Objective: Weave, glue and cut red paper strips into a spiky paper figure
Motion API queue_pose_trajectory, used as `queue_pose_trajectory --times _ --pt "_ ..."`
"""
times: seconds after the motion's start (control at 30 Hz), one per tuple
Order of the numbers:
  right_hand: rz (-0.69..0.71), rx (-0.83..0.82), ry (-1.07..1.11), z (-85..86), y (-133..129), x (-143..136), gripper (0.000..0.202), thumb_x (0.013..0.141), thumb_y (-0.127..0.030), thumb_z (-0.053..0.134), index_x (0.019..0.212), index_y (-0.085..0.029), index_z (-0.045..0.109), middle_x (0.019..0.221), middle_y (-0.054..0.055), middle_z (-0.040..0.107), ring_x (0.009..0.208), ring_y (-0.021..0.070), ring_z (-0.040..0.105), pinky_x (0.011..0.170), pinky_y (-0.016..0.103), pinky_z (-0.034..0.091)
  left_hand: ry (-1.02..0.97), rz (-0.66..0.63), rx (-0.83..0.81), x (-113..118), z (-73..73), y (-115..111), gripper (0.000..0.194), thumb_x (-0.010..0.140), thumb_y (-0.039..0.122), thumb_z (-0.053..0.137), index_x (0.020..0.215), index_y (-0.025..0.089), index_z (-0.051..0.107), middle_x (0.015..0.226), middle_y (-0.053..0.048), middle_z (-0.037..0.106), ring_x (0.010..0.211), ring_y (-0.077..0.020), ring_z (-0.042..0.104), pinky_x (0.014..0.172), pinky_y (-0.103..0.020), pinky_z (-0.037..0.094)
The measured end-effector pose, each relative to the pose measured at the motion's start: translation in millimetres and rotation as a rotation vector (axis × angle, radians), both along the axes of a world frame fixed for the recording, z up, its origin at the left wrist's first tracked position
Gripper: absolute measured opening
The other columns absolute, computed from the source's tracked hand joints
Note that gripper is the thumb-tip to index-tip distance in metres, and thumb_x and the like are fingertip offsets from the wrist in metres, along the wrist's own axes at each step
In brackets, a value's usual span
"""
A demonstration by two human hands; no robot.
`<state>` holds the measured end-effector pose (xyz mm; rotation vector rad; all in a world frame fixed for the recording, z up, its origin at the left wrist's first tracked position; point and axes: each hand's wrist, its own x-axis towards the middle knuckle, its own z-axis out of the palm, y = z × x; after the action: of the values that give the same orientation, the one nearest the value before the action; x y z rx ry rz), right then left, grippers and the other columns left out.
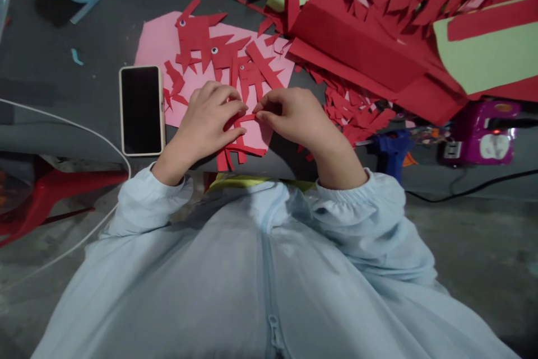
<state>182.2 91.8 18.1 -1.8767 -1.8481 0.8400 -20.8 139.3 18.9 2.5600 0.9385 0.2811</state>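
A narrow strip of red paper (247,117) lies between the two hands, above the lower part of a pink paper sheet (156,40). The right hand (299,115) has its thumb and forefinger closed on the right end of this strip. The left hand (208,118) is half open, with bent fingers and the thumb apart from the forefinger; whether it presses the strip, I cannot tell. Just beyond the fingers, three red paper animal-like shapes with round toy eyes (194,34) are on the sheet. To the left, beside the sheet, lies a black-screened phone in a pale case (142,110). On the right there is a large folded piece of red paper (357,45), and near the right forearm, a blue glue gun (393,152) and a purple socket box (483,135).
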Motion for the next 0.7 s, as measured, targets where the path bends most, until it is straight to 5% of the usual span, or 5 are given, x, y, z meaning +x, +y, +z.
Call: queue_pose_trajectory --times 0.2,0.4,0.57,0.7 --pt "0.011 0.014 -0.017 0.2 -0.5 0.3 0.016 0.080 -0.021 0.062 0.088 -0.019 0.076 0.081 0.007 0.076 0.073 0.0223 0.063 0.067 0.034 0.041 0.028 -0.016 -0.011 -2.7 1.1 -3.3 0.026 0.088 0.037 0.066 0.110 0.026 0.071 0.110 -0.005 0.072 0.117 -0.0315 0.053 0.101 -0.053 0.037" --pt "0.043 0.023 -0.035 6.0 -1.1 1.3 0.017 0.083 -0.023 0.063 0.094 -0.020 0.076 0.086 0.007 0.076 0.077 0.0233 0.064 0.070 0.035 0.043 -0.072 0.082 0.048 -19.0 12.7 -13.6 0.025 0.096 0.035 0.056 0.114 0.026 0.070 0.121 -0.005 0.072 0.115 -0.0260 0.059 0.104 -0.045 0.042" --pt "0.062 0.203 -0.162 18.3 -17.6 4.5 0.024 0.091 -0.030 0.059 0.107 -0.021 0.073 0.106 0.013 0.071 0.094 0.0297 0.063 0.075 0.039 0.044 -0.191 0.174 0.202 -43.5 11.9 -47.4 0.023 0.098 0.025 0.053 0.106 0.018 0.073 0.099 -0.006 0.076 0.098 -0.0216 0.064 0.093 -0.038 0.049" --pt "0.170 0.207 -0.164 27.4 -37.8 -6.4 0.022 0.094 -0.035 0.058 0.104 -0.022 0.073 0.100 0.012 0.069 0.091 0.0285 0.063 0.076 0.039 0.044 -0.147 0.238 0.193 -49.8 3.9 -81.4 0.024 0.095 0.019 0.052 0.105 0.017 0.074 0.097 -0.008 0.077 0.093 -0.0227 0.063 0.086 -0.039 0.051"
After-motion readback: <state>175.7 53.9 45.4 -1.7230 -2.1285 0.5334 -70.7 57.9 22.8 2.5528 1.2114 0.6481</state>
